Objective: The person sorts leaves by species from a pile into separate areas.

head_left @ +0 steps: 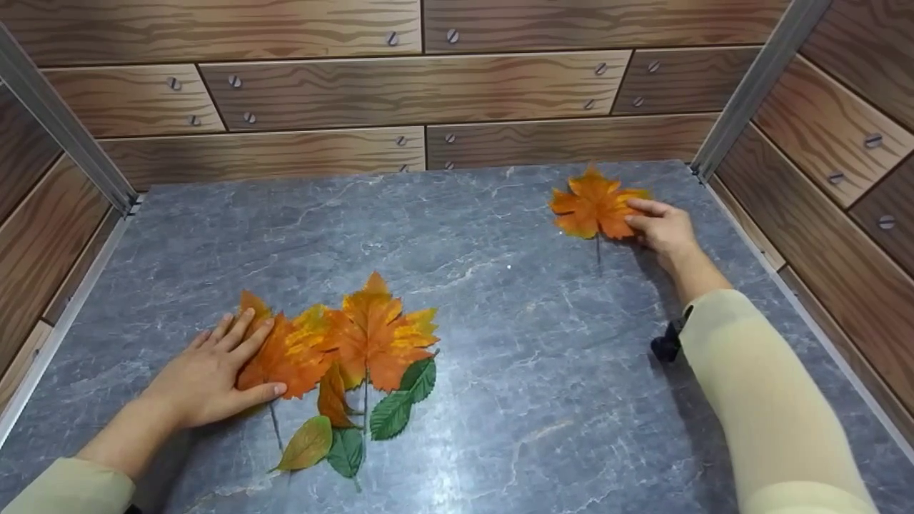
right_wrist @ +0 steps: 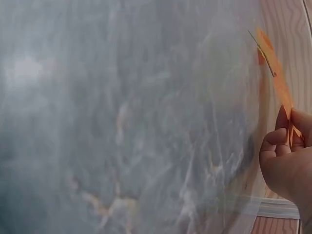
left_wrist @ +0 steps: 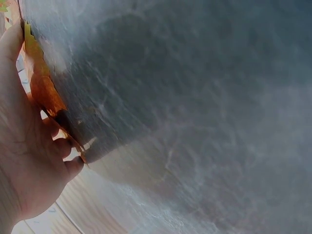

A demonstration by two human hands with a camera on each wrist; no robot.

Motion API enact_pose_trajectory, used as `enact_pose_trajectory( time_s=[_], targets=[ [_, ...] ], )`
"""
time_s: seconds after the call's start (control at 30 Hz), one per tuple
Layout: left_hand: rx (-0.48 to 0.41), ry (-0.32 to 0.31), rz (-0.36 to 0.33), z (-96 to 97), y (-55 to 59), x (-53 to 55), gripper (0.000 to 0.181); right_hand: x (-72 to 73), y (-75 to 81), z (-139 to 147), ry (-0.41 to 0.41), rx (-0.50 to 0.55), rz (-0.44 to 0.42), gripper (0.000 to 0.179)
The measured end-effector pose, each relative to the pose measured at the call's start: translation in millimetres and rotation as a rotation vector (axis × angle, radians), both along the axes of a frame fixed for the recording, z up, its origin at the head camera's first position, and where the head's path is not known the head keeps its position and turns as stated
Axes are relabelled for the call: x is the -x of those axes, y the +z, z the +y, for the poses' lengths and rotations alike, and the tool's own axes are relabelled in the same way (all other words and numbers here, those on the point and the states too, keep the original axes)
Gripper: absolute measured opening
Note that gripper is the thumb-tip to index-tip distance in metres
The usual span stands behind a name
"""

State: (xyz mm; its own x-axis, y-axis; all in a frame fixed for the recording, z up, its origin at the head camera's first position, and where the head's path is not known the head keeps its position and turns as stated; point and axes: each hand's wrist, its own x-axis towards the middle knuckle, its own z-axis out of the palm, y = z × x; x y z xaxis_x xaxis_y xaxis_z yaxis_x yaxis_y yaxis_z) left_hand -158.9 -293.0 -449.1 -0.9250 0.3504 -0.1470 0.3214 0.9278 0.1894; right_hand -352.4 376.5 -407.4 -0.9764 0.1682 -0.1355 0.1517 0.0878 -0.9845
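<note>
I record wood-patterned panels (head_left: 414,86) around a grey marbled tabletop (head_left: 514,400). I find the left hand (head_left: 211,375) spread, fingers extended, resting on the left orange leaf (head_left: 289,353), near side. The right hand (head_left: 669,232) pinches the right orange leaf (head_left: 594,207) by its edge, thumb against fingers, far right. The middle orange leaf (head_left: 373,335) adjoins the left one. Below I note small green leaves (head_left: 391,414), a yellow-green leaf (head_left: 305,444) and a brown leaf (head_left: 332,396).

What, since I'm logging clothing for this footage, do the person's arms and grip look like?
The grip on each side is a bare hand: left hand, right hand, no gloves. The left sleeve and right sleeve are plain, long and pale yellow. A small black device shows at the right sleeve's end.
</note>
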Motion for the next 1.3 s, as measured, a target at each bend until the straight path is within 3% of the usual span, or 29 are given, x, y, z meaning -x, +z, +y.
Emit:
enact_pose_trajectory(
  time_s=[0.27, 0.57, 1.3],
  targets=[
    [0.004, 0.0, 0.001, -0.4, 0.1, -1.3, 0.102, 11.4, -17.1, 7.8, 0.06, -0.177, 0.02, 0.054],
    [0.012, -0.009, 0.004, -0.1, 0.6, -0.9, 0.102, 21.5, -30.6, 17.1, 0.134, -0.295, -0.044, 0.058],
    [0.007, -0.013, 0.02, -0.5, -0.7, 0.1, 0.102, 18.4, -23.0, 27.8, 0.198, -0.201, -0.08, 0.072]
  ],
)
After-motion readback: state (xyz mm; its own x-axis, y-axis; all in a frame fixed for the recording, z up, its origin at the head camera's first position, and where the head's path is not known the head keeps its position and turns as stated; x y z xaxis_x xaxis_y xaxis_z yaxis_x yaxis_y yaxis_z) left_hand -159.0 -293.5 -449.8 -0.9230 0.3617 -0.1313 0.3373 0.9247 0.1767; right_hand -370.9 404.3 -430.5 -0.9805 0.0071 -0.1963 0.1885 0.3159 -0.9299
